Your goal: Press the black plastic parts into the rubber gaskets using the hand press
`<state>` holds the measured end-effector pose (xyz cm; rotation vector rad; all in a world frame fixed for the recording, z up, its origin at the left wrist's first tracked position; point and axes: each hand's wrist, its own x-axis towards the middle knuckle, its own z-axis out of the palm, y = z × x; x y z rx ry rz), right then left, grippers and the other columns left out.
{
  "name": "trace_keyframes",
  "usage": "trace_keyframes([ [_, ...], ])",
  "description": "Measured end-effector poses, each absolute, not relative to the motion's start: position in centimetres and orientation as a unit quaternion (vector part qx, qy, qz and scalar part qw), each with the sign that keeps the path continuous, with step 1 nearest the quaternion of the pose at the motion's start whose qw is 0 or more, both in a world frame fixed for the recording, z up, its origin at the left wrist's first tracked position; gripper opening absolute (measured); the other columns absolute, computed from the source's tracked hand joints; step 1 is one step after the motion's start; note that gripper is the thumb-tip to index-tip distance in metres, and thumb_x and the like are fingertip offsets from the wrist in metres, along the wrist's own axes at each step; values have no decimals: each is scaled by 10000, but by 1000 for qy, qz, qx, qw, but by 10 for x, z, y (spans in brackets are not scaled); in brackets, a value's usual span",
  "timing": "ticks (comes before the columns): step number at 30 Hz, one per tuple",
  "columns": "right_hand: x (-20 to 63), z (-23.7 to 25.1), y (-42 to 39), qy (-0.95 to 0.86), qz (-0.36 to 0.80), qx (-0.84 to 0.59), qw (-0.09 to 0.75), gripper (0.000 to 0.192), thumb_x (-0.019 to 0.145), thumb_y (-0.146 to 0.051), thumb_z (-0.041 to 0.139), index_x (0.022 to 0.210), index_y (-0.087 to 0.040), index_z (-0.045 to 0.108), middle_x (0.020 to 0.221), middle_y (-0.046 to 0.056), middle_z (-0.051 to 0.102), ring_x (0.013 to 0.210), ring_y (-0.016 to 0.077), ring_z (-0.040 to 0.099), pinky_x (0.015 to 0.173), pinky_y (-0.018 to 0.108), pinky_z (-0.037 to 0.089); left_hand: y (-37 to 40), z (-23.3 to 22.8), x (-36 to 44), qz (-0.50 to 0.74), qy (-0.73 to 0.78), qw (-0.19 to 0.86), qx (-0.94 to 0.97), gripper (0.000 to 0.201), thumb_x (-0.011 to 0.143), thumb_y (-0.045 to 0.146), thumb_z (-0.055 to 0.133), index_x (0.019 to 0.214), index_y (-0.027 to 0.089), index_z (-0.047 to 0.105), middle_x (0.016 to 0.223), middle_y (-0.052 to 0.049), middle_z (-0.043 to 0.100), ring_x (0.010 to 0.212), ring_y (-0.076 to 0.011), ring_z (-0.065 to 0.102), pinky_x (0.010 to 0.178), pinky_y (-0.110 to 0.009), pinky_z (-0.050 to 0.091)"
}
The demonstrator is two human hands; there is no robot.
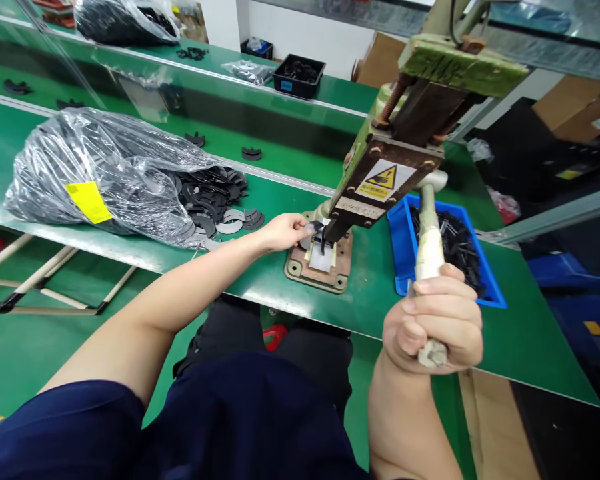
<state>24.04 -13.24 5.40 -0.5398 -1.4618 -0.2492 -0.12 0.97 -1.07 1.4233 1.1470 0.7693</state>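
Observation:
A green hand press (pixel 380 180) stands on the green table (pixel 260 280), its base plate (pixel 320 270) bolted near the front edge. My left hand (pixel 285 231) pinches a small flat grey part (pixel 310 231) and holds it under the press head. My right hand (pixel 433 323) is wrapped around the lower end of the press's pale lever handle (pixel 427 240), which is pulled down toward me.
A clear plastic bag (pixel 105 177) of flat black and grey parts lies at the left, with parts spilling out (pixel 220 203). A blue bin (pixel 447 250) of small dark pieces sits right of the press. A black tray (pixel 299 75) and another bag (pixel 125 20) rest on the far benches.

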Motion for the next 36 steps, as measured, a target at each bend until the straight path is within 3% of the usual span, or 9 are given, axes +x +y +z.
trace_keyframes([
  [4,240,54,-133,-655,-111,-253,704,386,878,-409,716,624,-230,486,625,-62,563,766,137,672,1013,507,570,14,-10,0,315,477,532,625,210,860,248,850,810,156,668,667,26,638,566,-86,558,544,-200,420],
  [30,241,53,-133,-650,-113,-256,706,471,883,-437,730,594,-232,420,599,-60,518,728,139,645,1002,473,592,27,-8,3,241,475,611,585,336,821,293,920,759,160,618,634,-3,678,512,-97,619,508,-202,528],
  [36,242,52,-131,-655,-100,-235,711,474,881,-385,745,581,-221,417,597,-43,527,747,137,653,1015,468,580,35,-3,9,169,526,612,566,243,901,198,831,788,159,620,612,-4,665,487,-111,632,490,-209,534],
])
